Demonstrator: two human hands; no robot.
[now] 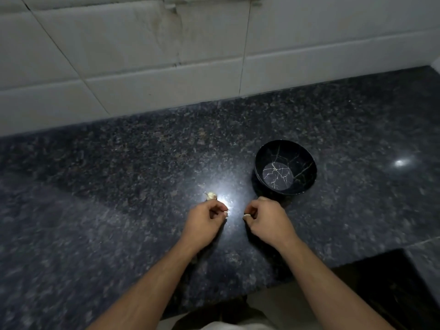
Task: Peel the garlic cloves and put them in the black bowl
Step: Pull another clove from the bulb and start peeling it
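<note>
There are no words, numbers or signs to read here. The black bowl (285, 168) on the right has only thin white crack lines on it, and those are not letters.

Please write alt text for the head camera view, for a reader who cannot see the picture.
Two hands work over a dark granite counter: the left hand pinches a small pale scrap, the right hand a small whitish piece. A garlic clove lies beyond the left hand, and an empty black bowl stands beyond the right hand.
</note>
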